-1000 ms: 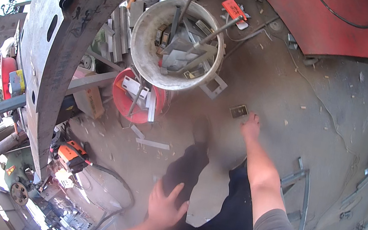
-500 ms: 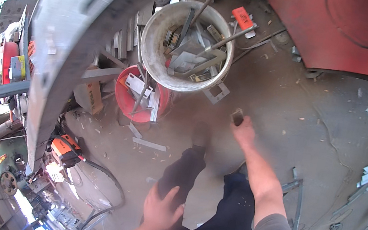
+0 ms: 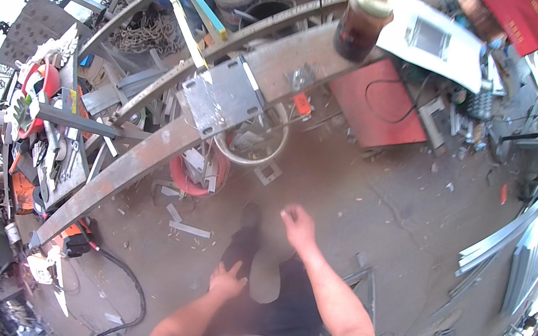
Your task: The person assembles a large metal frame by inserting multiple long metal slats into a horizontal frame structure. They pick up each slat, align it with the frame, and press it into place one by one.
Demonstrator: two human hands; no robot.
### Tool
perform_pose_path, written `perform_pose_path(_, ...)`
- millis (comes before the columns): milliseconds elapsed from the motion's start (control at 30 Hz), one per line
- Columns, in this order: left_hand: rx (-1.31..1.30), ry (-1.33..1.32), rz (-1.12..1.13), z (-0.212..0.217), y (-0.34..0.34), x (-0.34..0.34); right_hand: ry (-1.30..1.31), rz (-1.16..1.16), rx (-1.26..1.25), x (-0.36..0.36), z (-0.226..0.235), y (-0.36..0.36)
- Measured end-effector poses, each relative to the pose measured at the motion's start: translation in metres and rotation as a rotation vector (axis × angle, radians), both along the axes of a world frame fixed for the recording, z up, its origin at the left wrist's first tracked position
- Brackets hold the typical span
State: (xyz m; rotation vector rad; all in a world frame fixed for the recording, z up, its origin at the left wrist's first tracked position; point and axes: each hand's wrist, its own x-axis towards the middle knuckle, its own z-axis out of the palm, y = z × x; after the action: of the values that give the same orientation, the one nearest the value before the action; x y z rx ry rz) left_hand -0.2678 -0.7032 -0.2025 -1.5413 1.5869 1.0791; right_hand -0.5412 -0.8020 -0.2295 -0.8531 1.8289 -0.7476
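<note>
My left hand (image 3: 227, 281) rests on my left leg with its fingers spread, holding nothing. My right hand (image 3: 299, 227) hovers over the floor in front of me, its fingers curled closed; whatever is in them is too hidden to name. Beyond it, a square metal plate with a cutout (image 3: 268, 173) lies on the floor. A white bucket (image 3: 283, 143) with metal offcuts stands partly hidden beneath a long steel beam. Beside it, a red bucket (image 3: 180, 176) also holds metal pieces. A slotted metal plate (image 3: 219, 102) lies on the beam.
The steel beam (image 3: 143, 149) spans from lower left to upper right, with a jar of dark liquid (image 3: 362, 30) on it. A red panel (image 3: 380, 108) lies behind. A black cable (image 3: 143, 290) curves at left. Metal strips (image 3: 505, 235) lie at right. Small scraps litter the floor.
The view has tilted up, showing more of the beam and the things beyond. My right hand has drawn nearer my body; the small dark piece in it no longer shows. My left hand stays on my leg.
</note>
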Motion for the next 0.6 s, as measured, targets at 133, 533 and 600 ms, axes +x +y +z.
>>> perform_pose_path(133,0.134,0.079,-0.031,0.034,-0.004,0.023,0.351,0.176,0.230,-0.020,0.021,0.135)
perform_pose_path(533,0.126,0.455,-0.017,0.055,-0.080,0.092,0.147,0.293,0.670,0.018,0.040,0.358)
perform_pose_path(600,0.168,0.429,-0.025,0.052,-0.092,0.093,0.195,0.335,0.692,0.026,0.035,0.354)
